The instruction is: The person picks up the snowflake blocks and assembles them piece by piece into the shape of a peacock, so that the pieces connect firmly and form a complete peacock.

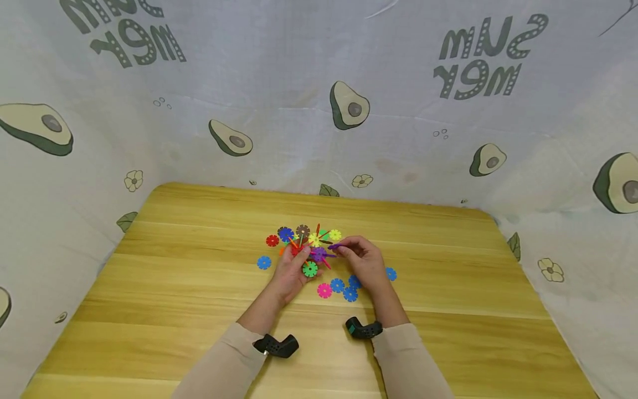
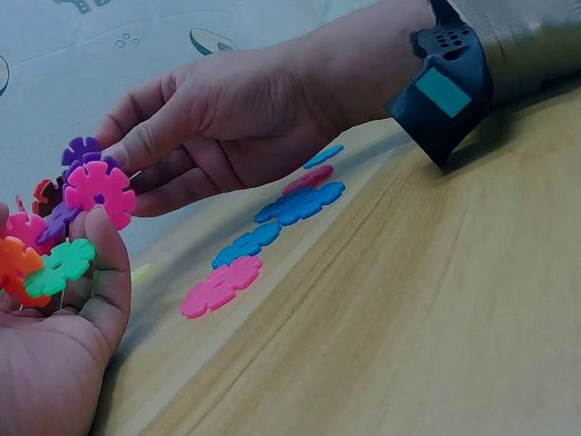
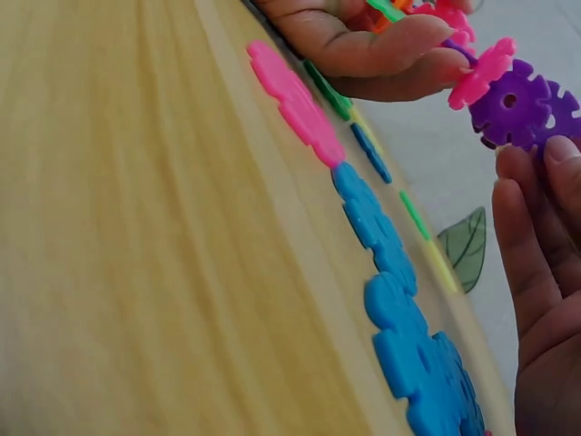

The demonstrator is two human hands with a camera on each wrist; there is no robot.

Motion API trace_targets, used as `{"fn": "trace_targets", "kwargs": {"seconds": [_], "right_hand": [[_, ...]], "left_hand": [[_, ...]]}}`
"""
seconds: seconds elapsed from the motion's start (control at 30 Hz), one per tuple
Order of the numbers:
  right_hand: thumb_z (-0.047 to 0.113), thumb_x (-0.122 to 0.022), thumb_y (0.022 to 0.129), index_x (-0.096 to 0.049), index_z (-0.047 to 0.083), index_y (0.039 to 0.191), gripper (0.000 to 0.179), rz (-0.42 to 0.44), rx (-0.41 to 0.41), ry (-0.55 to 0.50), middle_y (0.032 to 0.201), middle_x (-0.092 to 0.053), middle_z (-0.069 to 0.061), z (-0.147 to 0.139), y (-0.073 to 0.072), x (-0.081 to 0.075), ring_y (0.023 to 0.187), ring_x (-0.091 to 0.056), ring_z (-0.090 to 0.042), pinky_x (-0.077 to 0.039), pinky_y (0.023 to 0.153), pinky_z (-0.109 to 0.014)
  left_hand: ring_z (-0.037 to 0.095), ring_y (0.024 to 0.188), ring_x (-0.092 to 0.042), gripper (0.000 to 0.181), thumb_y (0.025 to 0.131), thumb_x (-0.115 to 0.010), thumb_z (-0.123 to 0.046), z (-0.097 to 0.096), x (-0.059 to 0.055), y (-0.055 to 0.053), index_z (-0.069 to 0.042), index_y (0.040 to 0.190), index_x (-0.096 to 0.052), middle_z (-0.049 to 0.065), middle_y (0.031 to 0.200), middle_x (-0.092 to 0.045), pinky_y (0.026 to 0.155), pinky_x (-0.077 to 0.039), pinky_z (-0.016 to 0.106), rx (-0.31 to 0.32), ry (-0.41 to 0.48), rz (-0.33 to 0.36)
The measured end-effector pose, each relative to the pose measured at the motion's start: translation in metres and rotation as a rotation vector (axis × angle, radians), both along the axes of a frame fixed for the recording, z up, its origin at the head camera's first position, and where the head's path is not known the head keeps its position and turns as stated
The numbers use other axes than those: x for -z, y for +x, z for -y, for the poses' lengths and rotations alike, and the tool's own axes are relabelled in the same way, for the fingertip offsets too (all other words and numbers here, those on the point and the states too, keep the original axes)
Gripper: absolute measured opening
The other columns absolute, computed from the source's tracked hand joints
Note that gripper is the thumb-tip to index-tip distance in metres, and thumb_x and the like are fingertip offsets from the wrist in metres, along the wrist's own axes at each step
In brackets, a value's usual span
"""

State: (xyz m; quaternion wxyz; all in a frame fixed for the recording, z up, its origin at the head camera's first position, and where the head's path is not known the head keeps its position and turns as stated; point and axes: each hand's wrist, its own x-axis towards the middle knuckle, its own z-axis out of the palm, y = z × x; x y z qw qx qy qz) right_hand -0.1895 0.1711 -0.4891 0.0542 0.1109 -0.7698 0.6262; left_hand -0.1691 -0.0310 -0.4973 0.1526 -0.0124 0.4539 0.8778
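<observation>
My left hand (image 1: 290, 278) holds a cluster of interlocked notched plastic discs, with a green disc (image 1: 310, 269), a purple disc (image 1: 319, 254) and a red disc (image 1: 297, 250) among them. Thumb and fingers of my right hand (image 1: 368, 265) pinch a purple notched disc (image 1: 334, 246) at the cluster's right side. Seen from the right wrist, two purple discs (image 3: 510, 102) overlap at those fingertips, close to a pink disc (image 3: 483, 74) on the cluster. An orange disc (image 2: 16, 271) shows by the left fingers in the left wrist view. Part of the cluster is hidden behind the left hand.
Loose discs lie on the wooden table (image 1: 174, 288): a pink one (image 1: 324, 290) and several blue ones (image 1: 350, 294) near the right forearm, a blue one (image 1: 264, 262) and a red one (image 1: 272, 240) at left. Brown (image 1: 303, 231) and yellow discs (image 1: 335, 235) lie behind the hands. A printed cloth (image 1: 289, 155) hangs behind.
</observation>
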Motion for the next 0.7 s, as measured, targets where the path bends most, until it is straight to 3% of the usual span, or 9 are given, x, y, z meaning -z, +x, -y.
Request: {"fn": "trace_targets", "kwargs": {"seconds": [0.17,0.37,0.53,0.7], "right_hand": [[0.005,-0.066,0.098,-0.069,-0.005,0.107,0.013,0.011,-0.012,0.011,0.104,-0.072,-0.016,0.003,0.000,0.001,0.089,-0.070,-0.003,-0.060,0.078,-0.019],[0.001,-0.066,0.097,-0.069,-0.008,0.105,0.012,0.030,-0.044,-0.003,0.102,-0.070,-0.022,0.007,0.001,0.001,0.086,-0.072,-0.003,-0.062,0.079,-0.021],[0.000,-0.066,0.097,-0.069,-0.009,0.104,0.012,0.070,-0.056,-0.027,0.102,-0.069,-0.028,0.009,0.002,0.000,0.084,-0.073,-0.004,-0.063,0.077,-0.023],[0.003,-0.069,0.096,-0.071,-0.005,0.100,0.009,0.046,-0.012,0.022,0.099,-0.070,-0.026,0.012,0.005,0.000,0.081,-0.070,-0.003,-0.061,0.074,-0.020]], "left_hand": [[0.014,0.089,-0.066,0.040,0.109,-0.044,-0.018,0.000,-0.002,0.000,-0.010,0.146,-0.029,-0.001,0.114,-0.062,0.076,-0.061,0.027,0.005,0.008,0.023],[0.010,0.093,-0.066,0.040,0.108,-0.044,-0.015,0.001,-0.003,0.001,-0.011,0.143,-0.026,0.005,0.125,-0.057,0.074,-0.059,0.024,0.028,0.054,-0.006],[0.014,0.114,-0.065,0.045,0.108,-0.042,-0.013,0.001,-0.001,0.001,-0.011,0.147,-0.022,0.014,0.141,-0.051,0.085,-0.059,0.024,0.023,0.063,-0.033],[0.020,0.132,-0.056,0.043,0.107,-0.043,-0.010,0.000,-0.001,0.002,-0.010,0.145,-0.023,0.011,0.145,-0.048,0.098,-0.056,0.022,-0.007,0.080,-0.031]]}}
